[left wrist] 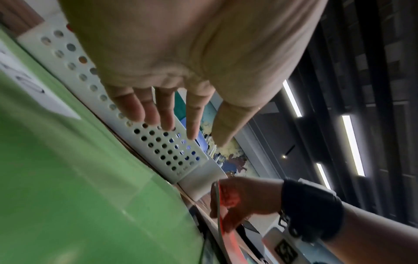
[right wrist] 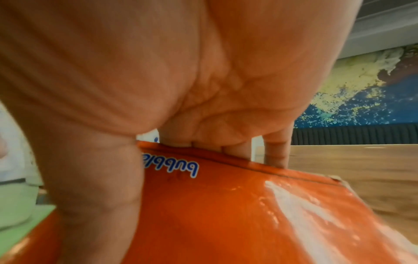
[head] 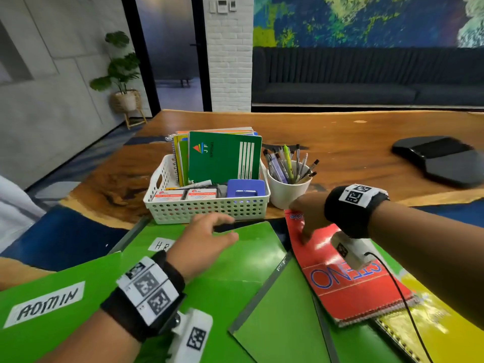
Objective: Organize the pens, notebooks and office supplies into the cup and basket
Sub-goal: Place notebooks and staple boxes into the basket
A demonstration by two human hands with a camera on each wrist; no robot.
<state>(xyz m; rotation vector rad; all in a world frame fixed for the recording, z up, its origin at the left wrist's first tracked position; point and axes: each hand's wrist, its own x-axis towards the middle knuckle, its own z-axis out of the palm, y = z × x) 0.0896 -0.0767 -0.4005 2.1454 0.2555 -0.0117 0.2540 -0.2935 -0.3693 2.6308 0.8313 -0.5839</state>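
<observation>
The right hand (head: 309, 216) pinches the far edge of the red notebook (head: 348, 279), thumb on the glossy cover and fingers curled over the edge; the fingertips are hidden behind that edge in the right wrist view. The notebook's spiral binding lies nearest the camera, over a yellow notebook (head: 432, 318) that the frame cuts off. The left hand (head: 207, 239) hovers flat with relaxed fingers spread, holding nothing, above a shiny green folder (head: 248, 252) whose label is half covered. Just beyond stands the white perforated plastic basket (head: 207, 208), holding upright notebooks, small boxes and a blue item too blurred to identify. Beside it on the wooden bench (head: 353, 142), the white cup (head: 285, 192) bristles with pens (head: 288, 163).
</observation>
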